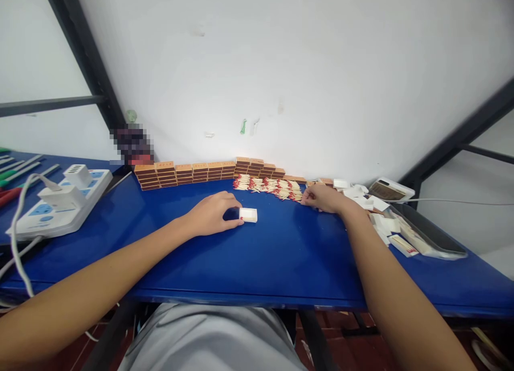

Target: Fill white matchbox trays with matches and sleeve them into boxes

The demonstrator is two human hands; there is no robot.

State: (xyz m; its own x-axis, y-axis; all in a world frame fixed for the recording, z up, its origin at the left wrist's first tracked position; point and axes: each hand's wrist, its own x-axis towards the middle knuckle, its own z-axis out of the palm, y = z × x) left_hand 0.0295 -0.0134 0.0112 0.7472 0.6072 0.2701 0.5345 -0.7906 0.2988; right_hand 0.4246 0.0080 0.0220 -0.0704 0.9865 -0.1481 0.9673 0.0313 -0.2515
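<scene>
My left hand (219,213) grips the left end of a small white matchbox tray (249,214) between thumb and fingers. A red match tip shows by the thumb; the rest of the tray's inside is too small to make out. A long heap of red-tipped matches (269,186) lies behind the tray, toward the wall. At the heap's right end my right hand (319,198) has its thumb and fingers pinched together, touching the outermost matches. Whether a match is between those fingertips cannot be seen.
Stacked brown matchboxes (193,173) line the wall. To the right lie loose white trays (383,224), a tray with matches (403,245), a white device (390,190) and a dark phone-like object (431,229). A power strip (60,210) with cables stands left on the blue table (249,269).
</scene>
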